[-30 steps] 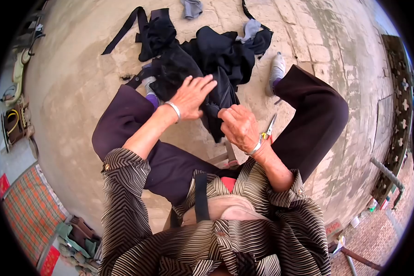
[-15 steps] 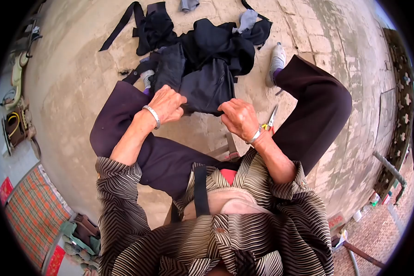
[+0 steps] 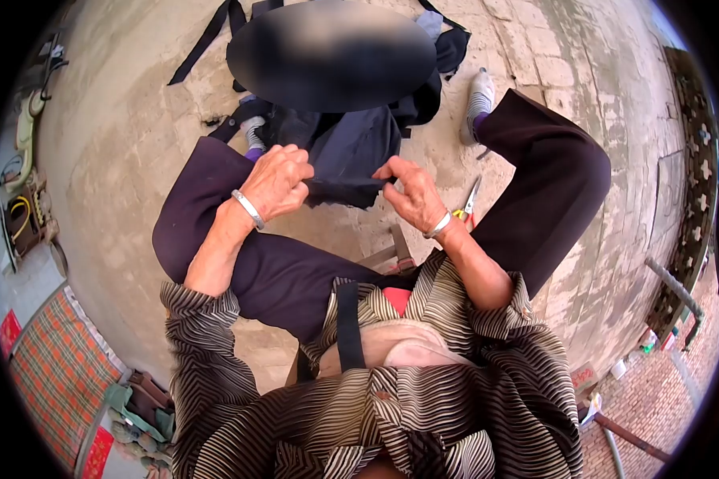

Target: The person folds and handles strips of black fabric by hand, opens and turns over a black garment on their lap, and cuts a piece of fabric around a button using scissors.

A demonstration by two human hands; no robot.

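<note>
Black cloth [image 3: 351,152] hangs between my knees, its near edge stretched from one hand to the other. My left hand [image 3: 278,182] is closed, pinching that edge at its left end. At the right end my right hand [image 3: 413,194] grips the edge between thumb and fingers. Farther out, more dark cloth and a strap [image 3: 204,44] lie on the ground, partly hidden by a blurred oval. Scissors [image 3: 470,201] with yellow and red handles lie beside my right wrist, near my right thigh.
My striped shoes [image 3: 478,104] rest on the worn paved ground [image 3: 128,176]. Part of a wooden stool [image 3: 399,247] shows below my hands. A plaid cloth [image 3: 64,367] is at the lower left, and a metal pipe [image 3: 675,287] stands at the right.
My left hand has shifted slightly left and my right hand has turned a little, its fingers rising. The cloth edge between them has moved slightly. A blurred oval now covers the far cloth.
</note>
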